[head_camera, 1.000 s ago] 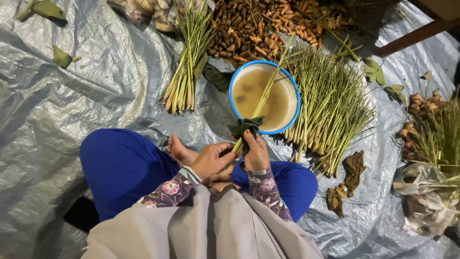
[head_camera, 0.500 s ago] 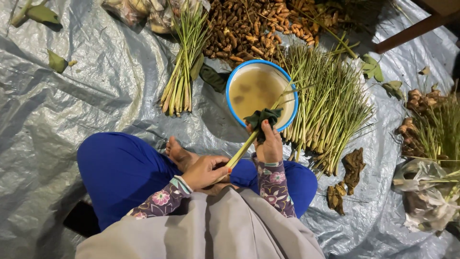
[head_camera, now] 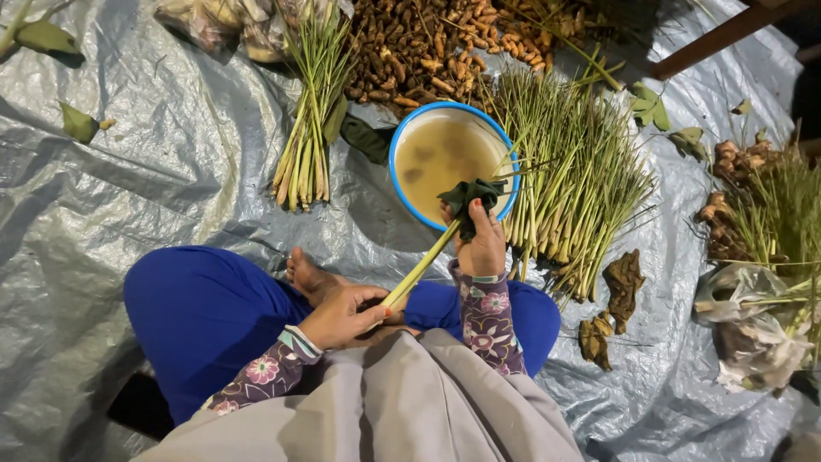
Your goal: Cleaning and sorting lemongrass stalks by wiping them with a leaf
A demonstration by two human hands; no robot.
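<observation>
The bowl [head_camera: 451, 162] of murky water sits at twelve o'clock; a hard tug on the stalk [head_camera: 419, 269] could tip it or splash the tarp [head_camera: 128, 188]. The right hand [head_camera: 481, 248] grips a dark cloth [head_camera: 473, 198] around the stalk, fingers closed. The left hand [head_camera: 342, 315], at seven o'clock, pinches the stalk's base.

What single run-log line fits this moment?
left hand: grips stalk base | right hand: wraps dark cloth around stalk | bowl: cloudy water, beside cloth | sheet: stalk bundles
</observation>
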